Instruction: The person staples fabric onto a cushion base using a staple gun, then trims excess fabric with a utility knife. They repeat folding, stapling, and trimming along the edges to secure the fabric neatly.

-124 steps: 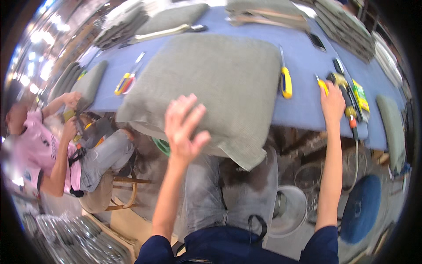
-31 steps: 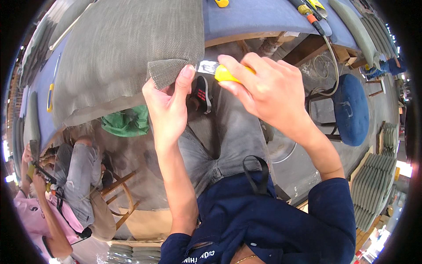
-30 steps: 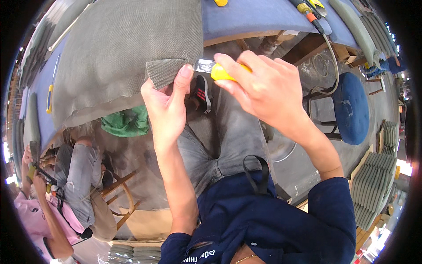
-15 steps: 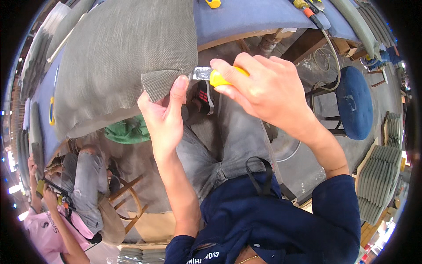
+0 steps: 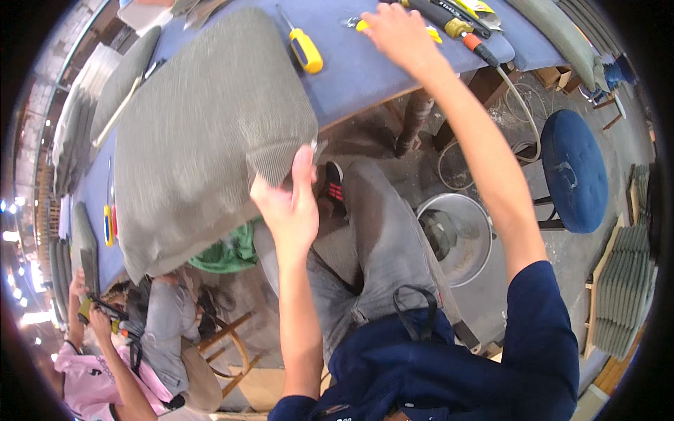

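A grey fabric-covered cushion lies at the near edge of the blue-topped table, its near corner toward me. My left hand pinches the folded fabric at that corner, thumb on top and fingers partly hidden beneath. My right hand is stretched out to the far right of the table, its fingers over a yellow utility knife. The blade end shows on one side of the hand and yellow on the other. Beside the cushion lies a yellow-handled screwdriver.
An air tool with a hose lies right of my right hand. Another yellow-handled tool lies left of the cushion. A blue round stool and a metal bucket stand right. A co-worker in pink works at lower left.
My right hand has carried the utility knife from the cushion's corner up and right to the tabletop. My left hand stays on the corner fabric. More of the table has come into view.
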Tool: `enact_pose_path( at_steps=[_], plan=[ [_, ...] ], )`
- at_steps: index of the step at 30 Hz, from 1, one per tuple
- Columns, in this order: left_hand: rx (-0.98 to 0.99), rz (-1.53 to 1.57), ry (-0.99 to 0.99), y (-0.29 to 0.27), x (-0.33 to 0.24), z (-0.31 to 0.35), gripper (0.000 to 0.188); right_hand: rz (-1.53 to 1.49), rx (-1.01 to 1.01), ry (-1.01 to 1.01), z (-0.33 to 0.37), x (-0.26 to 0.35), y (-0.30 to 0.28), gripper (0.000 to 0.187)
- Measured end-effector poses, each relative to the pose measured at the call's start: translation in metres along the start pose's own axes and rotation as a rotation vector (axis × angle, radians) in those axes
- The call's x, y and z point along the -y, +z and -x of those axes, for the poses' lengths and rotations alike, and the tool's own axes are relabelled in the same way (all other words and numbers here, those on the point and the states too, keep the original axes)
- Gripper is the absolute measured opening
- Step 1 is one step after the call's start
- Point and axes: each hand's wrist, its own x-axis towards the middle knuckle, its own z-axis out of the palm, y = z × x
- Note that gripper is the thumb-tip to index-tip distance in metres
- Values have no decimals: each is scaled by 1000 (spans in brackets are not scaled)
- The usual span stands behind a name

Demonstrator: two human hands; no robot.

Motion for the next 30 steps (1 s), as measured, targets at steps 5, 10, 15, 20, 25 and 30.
enact_pose_path(
  at_steps=[5, 10, 15, 20, 25, 30],
  plan=[
    [-48, 16, -59, -14, 3, 7, 20, -1213, -252, -214, 55, 80, -75, 31],
    [-33, 35, -41, -12, 7, 5, 23, -1923, 29, -103, 93, 115, -54, 44],
    [-19, 84, -57, -11, 4, 6, 21, -2117, -3, -129, 90, 126, -41, 48],
    [-40, 127, -45, -4, 12, 9, 17, -2175, -37, 22, 96, 136, -43, 49],
    [-122, 217, -142, -7, -5, 12, 16, -2118, -107, 98, 93, 150, -46, 50],
    [-4, 1194, -697, -6, -43, 30, 42, -1961, -163, 124, 96, 154, -44, 49]
  ],
)
